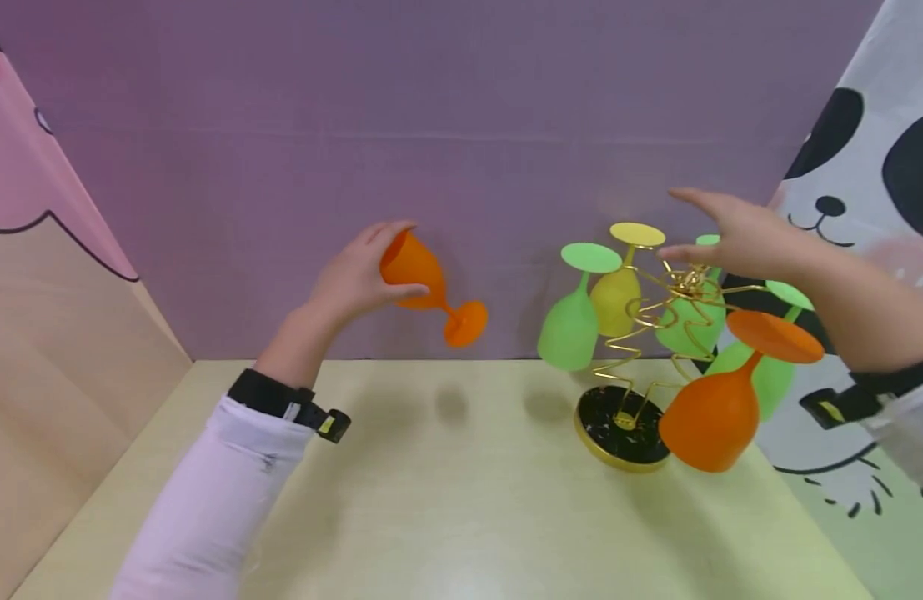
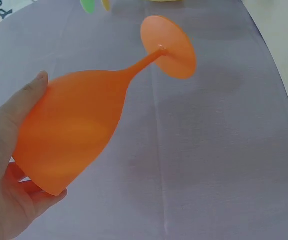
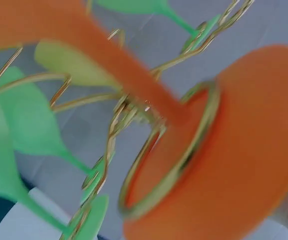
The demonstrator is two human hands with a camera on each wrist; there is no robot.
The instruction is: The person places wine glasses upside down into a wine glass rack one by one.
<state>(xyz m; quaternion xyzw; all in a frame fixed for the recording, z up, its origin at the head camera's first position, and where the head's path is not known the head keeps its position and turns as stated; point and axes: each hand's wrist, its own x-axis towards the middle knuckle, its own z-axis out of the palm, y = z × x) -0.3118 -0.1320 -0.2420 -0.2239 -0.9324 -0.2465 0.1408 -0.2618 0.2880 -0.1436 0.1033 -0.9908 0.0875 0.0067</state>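
In the head view my left hand (image 1: 348, 279) grips an orange wine glass (image 1: 418, 268) by its bowl, thumb on one side and fingers round the rim. The glass is tilted in the air, its foot (image 2: 168, 47) pointing away from the palm. My right hand (image 1: 761, 237), thumb and fingers spread, hovers by the top of a gold wire glass rack (image 1: 688, 282) and holds nothing. Another orange wine glass (image 1: 716, 417) hangs upside down from the rack. The right wrist view shows its foot (image 3: 263, 135) close up, resting at a gold ring (image 3: 211, 107).
Green glasses (image 1: 569, 329) and a yellow glass (image 1: 616, 300) also hang upside down on the rack. Its round black base (image 1: 619, 429) with a gold edge stands on the pale table (image 1: 446, 500). A purple backdrop (image 1: 431, 108) and a panda-print sheet (image 1: 892, 275) enclose the table.
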